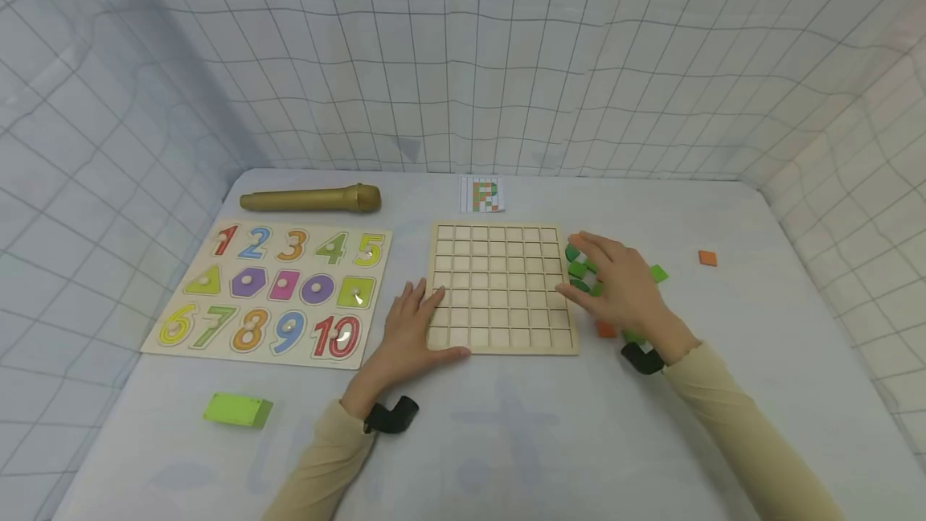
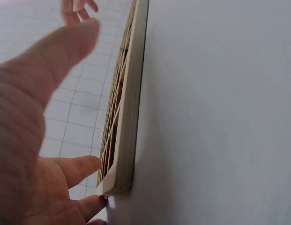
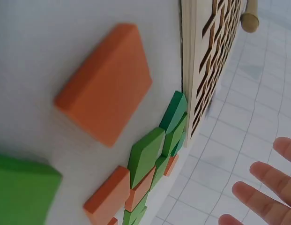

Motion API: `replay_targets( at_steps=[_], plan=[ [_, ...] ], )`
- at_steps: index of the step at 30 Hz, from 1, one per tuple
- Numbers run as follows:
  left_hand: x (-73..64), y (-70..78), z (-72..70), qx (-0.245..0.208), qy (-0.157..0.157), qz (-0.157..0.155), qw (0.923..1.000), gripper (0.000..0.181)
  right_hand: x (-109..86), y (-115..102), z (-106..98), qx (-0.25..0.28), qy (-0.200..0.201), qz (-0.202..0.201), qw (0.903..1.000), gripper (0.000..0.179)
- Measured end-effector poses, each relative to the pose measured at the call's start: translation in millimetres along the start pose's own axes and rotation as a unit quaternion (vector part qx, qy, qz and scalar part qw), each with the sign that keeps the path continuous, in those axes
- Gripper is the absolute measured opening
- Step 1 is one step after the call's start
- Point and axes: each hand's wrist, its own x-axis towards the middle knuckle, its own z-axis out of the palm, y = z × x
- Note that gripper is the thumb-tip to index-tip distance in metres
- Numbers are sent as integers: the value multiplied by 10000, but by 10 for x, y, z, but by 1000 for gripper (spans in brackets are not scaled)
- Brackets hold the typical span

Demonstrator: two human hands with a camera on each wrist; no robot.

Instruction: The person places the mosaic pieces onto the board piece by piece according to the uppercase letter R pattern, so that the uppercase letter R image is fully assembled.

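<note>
A square wooden grid board (image 1: 499,289) lies flat on the table in the head view. My left hand (image 1: 408,336) is at its lower left corner, fingers spread along the left side and thumb near the front edge; the left wrist view shows fingertips right at the board's corner. Just beyond the board's right side my right hand (image 1: 624,284) hovers with fingers extended over a loose group of small tiles, hiding part of it. Among them are an orange tile (image 3: 108,86) and a green tile (image 3: 18,192), large in the right wrist view, and darker green pieces (image 3: 173,111) beside the board.
One orange tile (image 1: 707,258) lies apart at the right. Behind the board is a small card (image 1: 486,194) with a coloured grid pattern. A number-and-shape peg puzzle (image 1: 271,328), a gold microphone (image 1: 311,199) and a green block (image 1: 235,410) lie on the left.
</note>
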Motion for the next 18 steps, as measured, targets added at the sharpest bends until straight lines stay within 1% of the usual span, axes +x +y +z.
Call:
replay_targets(
  at_steps=[2, 5, 7, 10, 14, 18],
  plan=[
    [-10, -29, 35, -8, 91, 105, 9999, 99, 34, 31, -5, 152, 181, 55, 9997, 67],
    [-24, -56, 83, -14, 317, 213, 9993, 99, 86, 73, -18, 383, 353, 310, 9982, 61],
    [-35, -69, 117, 121, 463, 241, 9986, 100, 131, 98, -28, 493, 440, 472, 9967, 60],
    [-48, -79, 165, 450, 627, 243, 9967, 102, 203, 147, -27, 568, 542, 693, 9945, 57],
    [-54, -77, 199, 636, 781, 252, 9946, 103, 291, 208, -26, 705, 591, 1009, 9906, 52],
    [-50, -88, 212, 691, 820, 256, 9939, 103, 365, 274, -28, 829, 551, 1139, 9885, 48]
  ],
)
